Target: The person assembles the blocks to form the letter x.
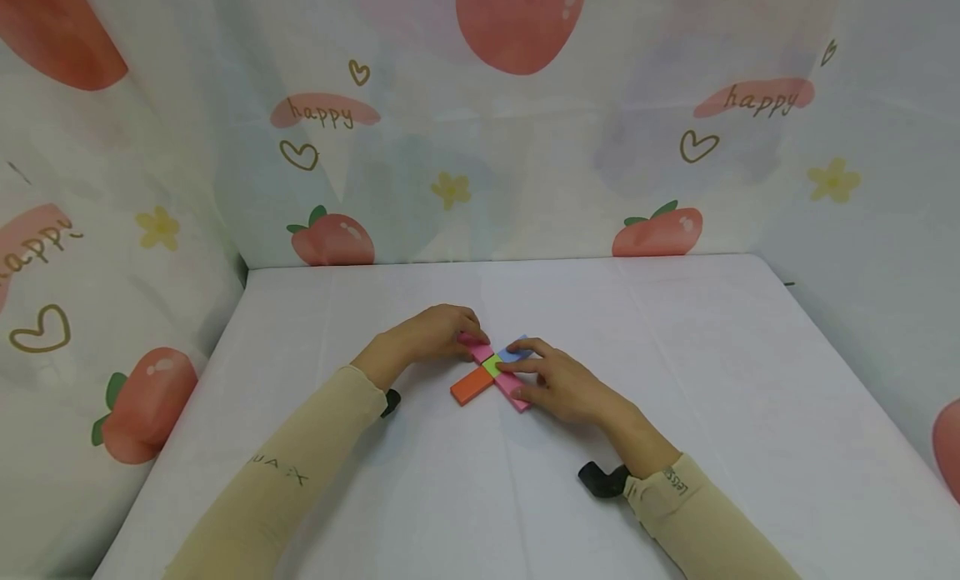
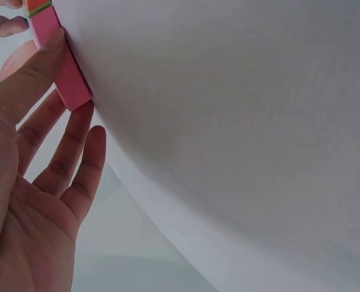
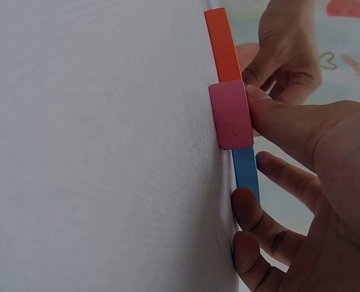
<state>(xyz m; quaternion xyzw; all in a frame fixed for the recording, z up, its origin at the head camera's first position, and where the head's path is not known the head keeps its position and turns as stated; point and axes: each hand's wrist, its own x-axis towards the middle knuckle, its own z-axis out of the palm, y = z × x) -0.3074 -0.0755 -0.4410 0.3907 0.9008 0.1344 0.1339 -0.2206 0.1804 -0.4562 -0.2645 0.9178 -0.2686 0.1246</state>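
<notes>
Flat blocks form a cross on the white table: a green block in the middle, an orange block at near left, a blue block at far right, and two pink ones. My left hand pinches the far pink block, thumb along its side and fingertips at its end. The near pink block lies under the thumb of my right hand. That hand's other fingers spread over the green and blue blocks, partly covering them.
The white cloth-covered table runs to a patterned curtain behind it. Black wrist pieces stick out at the left sleeve and the right sleeve.
</notes>
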